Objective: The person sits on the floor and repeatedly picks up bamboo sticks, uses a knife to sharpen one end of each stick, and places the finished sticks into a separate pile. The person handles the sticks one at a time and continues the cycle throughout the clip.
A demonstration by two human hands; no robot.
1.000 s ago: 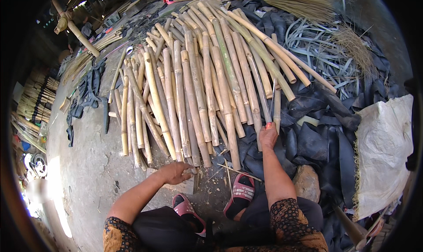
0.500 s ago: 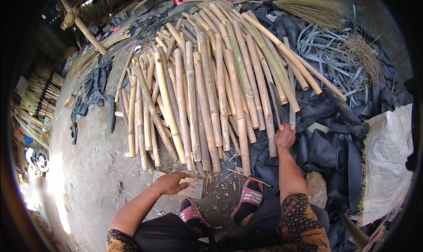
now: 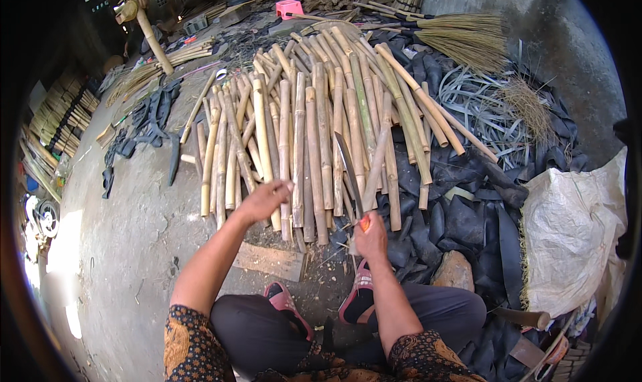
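A long knife with a dark, narrow blade [image 3: 349,175] and an orange handle is gripped in my right hand [image 3: 372,236], its tip angled up and away over the bamboo. A slanted bamboo pole [image 3: 380,156] runs down beside the blade to the same hand; whether the fingers also hold it is hard to tell. My left hand [image 3: 266,201] hovers over the near ends of the bamboo pile [image 3: 302,135], fingers partly extended and nothing seen in them. Below it, a flat wooden board [image 3: 269,261] lies on the ground with chips scattered on it.
Black rubber sheets [image 3: 481,235] cover the ground on the right, beside a white sack [image 3: 572,231] and a stone [image 3: 453,273]. Pale straps [image 3: 468,101] and grass brooms [image 3: 461,40] lie farther back. A pink stool [image 3: 289,8] stands beyond the pile.
My right hand has come left and nearer with the knife, and a bamboo pole now slants beside it. My left hand has risen forward from the board to the bamboo ends. The view has shifted.
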